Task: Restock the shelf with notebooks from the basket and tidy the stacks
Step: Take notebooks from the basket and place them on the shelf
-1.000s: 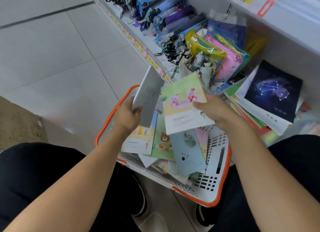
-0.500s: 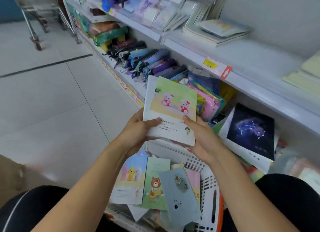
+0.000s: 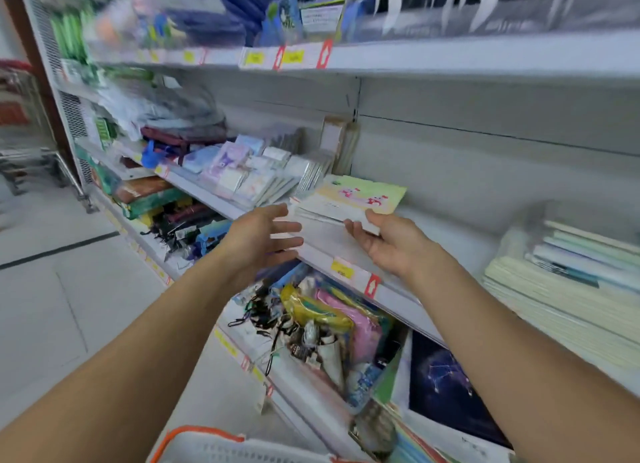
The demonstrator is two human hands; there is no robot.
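Down at the bottom edge we catch only the rim of our white basket (image 3: 221, 445) with its orange handle; what lies inside is out of view. Up on the middle shelf (image 3: 325, 244), our right hand (image 3: 388, 241) grips the near corner of the green-and-yellow notebook (image 3: 360, 198), thumb on top and fingers curled beneath. That notebook, with its pink cartoon figures, sits on top of a thin stack of notebooks (image 3: 322, 211) on the shelf, just right of a fanned row of small pastel notepads (image 3: 249, 172). Our left hand (image 3: 263, 237) hovers beside the stack's left end, fingers spread and relaxed, holding nothing, just short of touching.

Further right on the same shelf, well apart from our stack, lies a tall pile of pale exercise books (image 3: 568, 282). A yellow price tag (image 3: 342, 269) and a red arrow label (image 3: 372, 284) sit on the shelf edge between our forearms. One shelf down we see a clear bin (image 3: 332, 331) stuffed with yellow and pink pouches and tangled black cords. Beside it stands a dark constellation notebook (image 3: 446, 383), partly behind our right forearm. The top shelf is too blurred to read.
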